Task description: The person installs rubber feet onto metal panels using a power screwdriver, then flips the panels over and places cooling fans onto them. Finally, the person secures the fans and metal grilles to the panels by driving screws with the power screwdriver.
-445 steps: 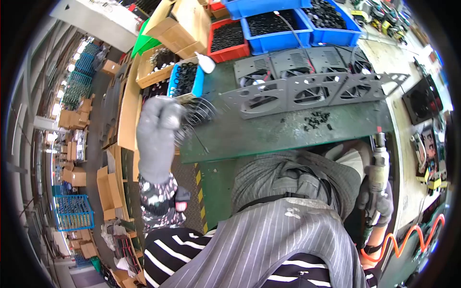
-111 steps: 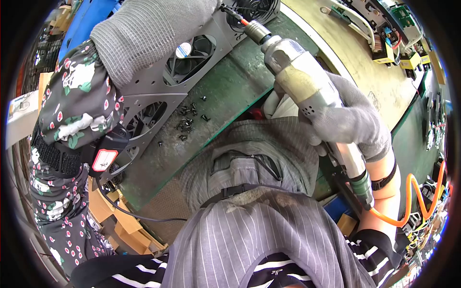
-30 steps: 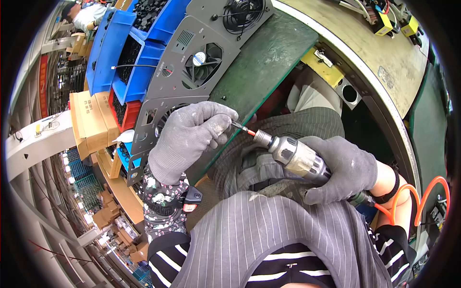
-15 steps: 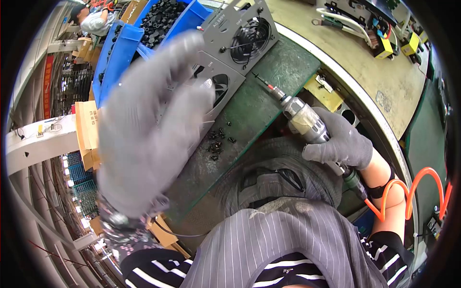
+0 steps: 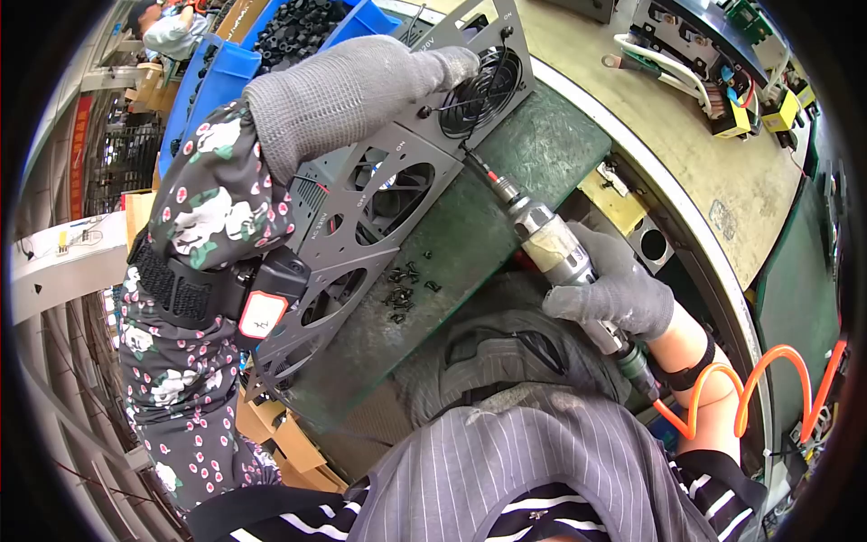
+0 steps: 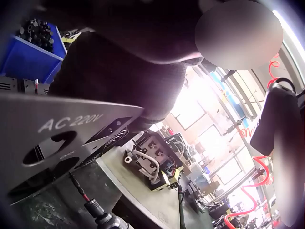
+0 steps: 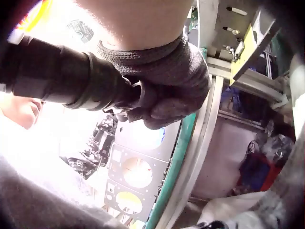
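In the head view my gloved left hand (image 5: 388, 79) reaches over the grey panel (image 5: 397, 135), its fingertips at the upper left of a black wire fan guard (image 5: 483, 95). Whether those fingers pinch anything, I cannot tell. My right hand (image 5: 619, 287), also gloved, grips an air screwdriver (image 5: 549, 237) with an orange coiled hose (image 5: 772, 361). The driver's bit (image 5: 479, 164) points at the guard's lower corner, its tip right at the panel. Black screws (image 5: 508, 32) show at the guard's corners. In the left wrist view the hand is a dark shape, and the bit (image 6: 78, 186) sits below the panel.
Loose black screws (image 5: 402, 291) lie on the green bench mat (image 5: 452, 244). Blue bins (image 5: 226, 68) of black parts stand behind the panel. Several panel sections have fan openings. At right, a pale bench (image 5: 713, 199) bears electronic assemblies (image 5: 704, 63). Another person is at far left.
Within the last second my left hand left the driver's tip and swung up to the fan guard. My right hand lifted the driver from near the lap to the guard's lower corner.
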`<state>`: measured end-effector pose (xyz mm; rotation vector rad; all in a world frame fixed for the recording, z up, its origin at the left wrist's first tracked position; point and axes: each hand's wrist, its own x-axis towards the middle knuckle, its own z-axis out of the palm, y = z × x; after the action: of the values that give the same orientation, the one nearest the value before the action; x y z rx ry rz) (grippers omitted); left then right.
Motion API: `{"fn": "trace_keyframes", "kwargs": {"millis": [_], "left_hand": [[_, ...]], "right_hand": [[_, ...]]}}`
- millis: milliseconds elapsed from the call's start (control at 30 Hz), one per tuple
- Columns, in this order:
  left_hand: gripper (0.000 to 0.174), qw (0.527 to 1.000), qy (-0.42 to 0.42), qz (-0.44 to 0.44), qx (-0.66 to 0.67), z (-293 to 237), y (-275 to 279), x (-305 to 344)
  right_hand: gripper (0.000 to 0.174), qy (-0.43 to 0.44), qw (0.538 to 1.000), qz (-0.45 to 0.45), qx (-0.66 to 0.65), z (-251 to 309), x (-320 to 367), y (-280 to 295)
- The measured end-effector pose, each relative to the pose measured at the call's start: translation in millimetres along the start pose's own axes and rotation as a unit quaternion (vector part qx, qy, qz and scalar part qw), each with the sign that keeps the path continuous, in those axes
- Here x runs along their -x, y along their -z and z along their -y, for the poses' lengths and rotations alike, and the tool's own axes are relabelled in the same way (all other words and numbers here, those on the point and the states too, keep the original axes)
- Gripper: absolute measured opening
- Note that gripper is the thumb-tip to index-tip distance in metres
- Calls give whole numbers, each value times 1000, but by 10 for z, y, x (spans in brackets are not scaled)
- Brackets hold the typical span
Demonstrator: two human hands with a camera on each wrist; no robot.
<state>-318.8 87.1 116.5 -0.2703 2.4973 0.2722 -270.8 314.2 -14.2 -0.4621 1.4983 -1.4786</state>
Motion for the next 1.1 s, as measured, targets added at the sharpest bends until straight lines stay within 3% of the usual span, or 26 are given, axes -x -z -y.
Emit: {"fn": "trace_keyframes", "kwargs": {"millis": [167, 267, 400, 467, 700, 733, 867, 933, 967, 1033, 1067, 1100], "left_hand": [[46, 996, -1, 15, 89, 75, -63, -42], [45, 990, 0, 22, 138, -398, 112, 177], [44, 979, -3, 29, 201, -538, 145, 266], [44, 972, -2, 32, 233, 162, -61, -34], [44, 938, 0, 44, 344, 229, -44, 24], [46, 927, -45, 30, 371, 269, -74, 25], [48, 927, -90, 26, 364, 380, -94, -75], [49, 912, -160, 61, 372, 417, -89, -102], [49, 913, -159, 60, 372, 434, -85, -120], [49, 933, -51, 66, 350, 325, -40, -86], [49, 933, -48, 66, 351, 325, -23, -92], [48, 972, -81, 27, 217, 293, 8, -101]], "right_hand": [[58, -66, 994, 5, -91, 80, 46, -104], [57, -60, 987, 17, -146, 57, 40, -132], [55, -55, 989, 17, -139, 93, 44, -127], [55, -50, 988, 15, -149, 103, 45, -130], [64, -84, 991, 24, -104, 34, -4, -31], [64, -70, 991, 31, -113, 4, -21, -21], [65, -51, 995, 37, -79, 19, -46, -4], [63, -20, 998, 26, -47, -16, -84, -1], [63, -19, 998, 27, -48, -16, -90, 16], [58, -39, 996, 45, -69, 7, -103, 70], [54, -31, 995, 49, -78, 33, -99, 77], [54, -30, 995, 50, -78, 29, -102, 80]]}}
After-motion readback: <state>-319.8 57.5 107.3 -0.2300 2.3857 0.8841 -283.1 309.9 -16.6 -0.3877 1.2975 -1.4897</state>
